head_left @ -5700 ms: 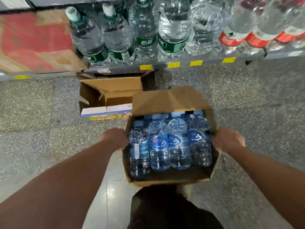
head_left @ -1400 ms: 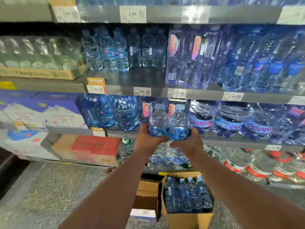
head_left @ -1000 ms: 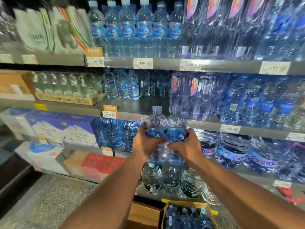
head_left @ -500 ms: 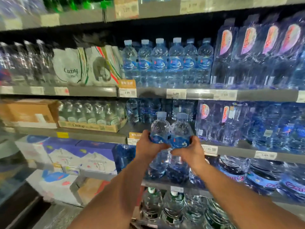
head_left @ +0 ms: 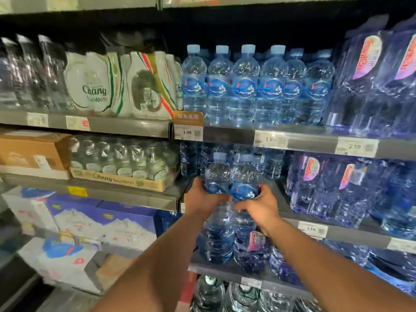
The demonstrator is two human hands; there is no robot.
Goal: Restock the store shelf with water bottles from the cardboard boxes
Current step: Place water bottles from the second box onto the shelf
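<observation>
A shrink-wrapped tray of clear bottles (head_left: 121,164) is seen on the shelf (head_left: 135,195) left of the left hand (head_left: 201,199), whose fingers are curled round a blue-labelled water bottle (head_left: 217,173). Touching it, a second water bottle (head_left: 245,176) is gripped by the right hand (head_left: 258,206). Matching bottles (head_left: 244,86) are lined up above both hands.

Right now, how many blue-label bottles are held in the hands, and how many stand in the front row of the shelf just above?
Held bottles, one in the left hand, one in the right hand: 2
Front-row bottles on the shelf above: 6
Total: 8
</observation>
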